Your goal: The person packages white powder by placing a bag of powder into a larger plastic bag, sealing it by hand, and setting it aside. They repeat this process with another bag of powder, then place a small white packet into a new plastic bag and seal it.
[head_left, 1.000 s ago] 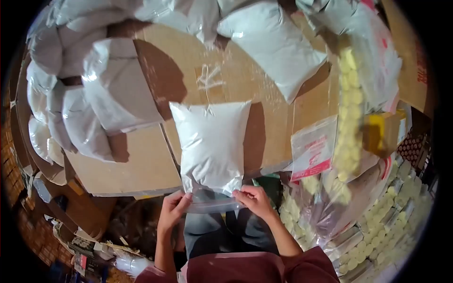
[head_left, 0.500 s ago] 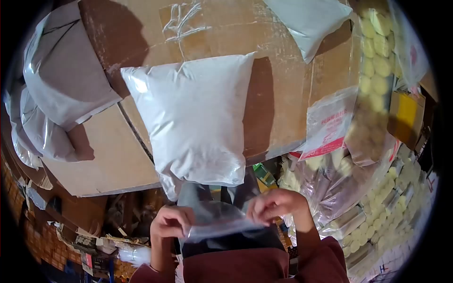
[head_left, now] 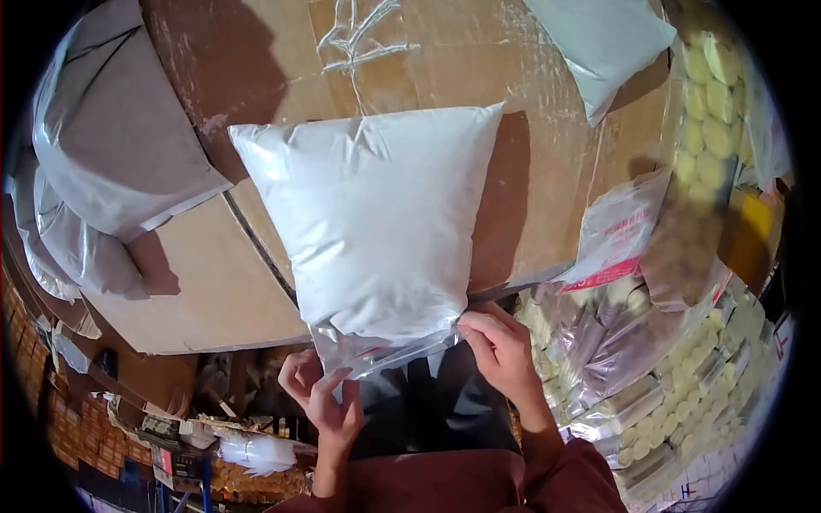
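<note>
A plump clear plastic bag [head_left: 376, 222] filled with something white lies on the cardboard, its slack end hanging past the near edge. That end is see-through, with a short red mark on it. My right hand [head_left: 503, 350] pinches the right corner of this end between thumb and fingers. At the left corner, my left hand [head_left: 323, 398] has its fingers bent around the edge of the plastic, thumb and fingertips close together. The clear end stretches between both hands.
Large cardboard [head_left: 214, 274] forms the work surface. More white filled bags [head_left: 128, 128] lie at left, another white bag [head_left: 607, 51] at upper right. A printed plastic bag [head_left: 620, 227] and wrapped stacks of pale round pieces [head_left: 705, 128] stand at right. Clutter lies below left.
Both hands have moved up towards the bag, my right one further. The clear plastic between them now sits against the bag's near end. The view has shifted slightly.
</note>
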The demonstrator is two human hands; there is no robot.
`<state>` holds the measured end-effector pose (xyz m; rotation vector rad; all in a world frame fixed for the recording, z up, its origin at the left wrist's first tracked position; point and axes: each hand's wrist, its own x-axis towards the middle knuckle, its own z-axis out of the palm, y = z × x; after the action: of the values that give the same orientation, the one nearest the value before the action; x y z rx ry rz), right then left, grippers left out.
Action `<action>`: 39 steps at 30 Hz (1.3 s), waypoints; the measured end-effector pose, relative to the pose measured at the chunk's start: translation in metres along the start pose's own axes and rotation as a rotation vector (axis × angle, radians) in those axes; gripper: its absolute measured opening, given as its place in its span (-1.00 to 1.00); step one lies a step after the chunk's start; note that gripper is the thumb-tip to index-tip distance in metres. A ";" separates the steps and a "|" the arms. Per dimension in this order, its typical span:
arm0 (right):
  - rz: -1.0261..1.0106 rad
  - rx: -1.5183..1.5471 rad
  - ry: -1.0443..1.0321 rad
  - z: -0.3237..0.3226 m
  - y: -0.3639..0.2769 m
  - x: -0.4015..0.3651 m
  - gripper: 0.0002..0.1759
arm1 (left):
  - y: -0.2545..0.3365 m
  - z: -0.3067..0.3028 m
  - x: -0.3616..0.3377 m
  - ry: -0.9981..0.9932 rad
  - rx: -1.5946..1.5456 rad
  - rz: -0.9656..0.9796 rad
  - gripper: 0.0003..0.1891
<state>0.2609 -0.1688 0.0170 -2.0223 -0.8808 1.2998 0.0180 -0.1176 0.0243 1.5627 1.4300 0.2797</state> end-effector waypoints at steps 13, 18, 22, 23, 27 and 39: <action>0.369 0.667 0.169 0.045 -0.028 -0.006 -0.89 | 0.011 -0.001 0.048 0.120 -0.789 -0.357 -0.76; 0.381 1.357 0.175 0.040 -0.039 -0.003 -0.76 | 0.013 -0.004 0.049 0.055 -1.198 -0.515 -0.55; 0.375 1.477 0.149 0.038 -0.042 0.004 -0.51 | 0.027 -0.005 0.044 -0.055 -1.135 -0.716 -0.31; 0.373 1.494 0.154 0.038 -0.033 0.001 -0.47 | 0.030 -0.007 0.054 -0.085 -1.097 -0.661 -0.38; 0.444 1.553 0.183 0.026 -0.023 0.009 -0.44 | 0.025 -0.030 0.100 -0.258 -0.981 -0.199 -0.82; 0.253 0.550 -0.009 -0.027 -0.056 0.049 -0.76 | 0.043 0.006 0.125 -0.075 -0.771 -0.139 -0.84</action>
<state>0.2885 -0.0986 0.0420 -1.7163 -0.2262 1.4880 0.0861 -0.0062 0.0014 0.8314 1.1619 0.5988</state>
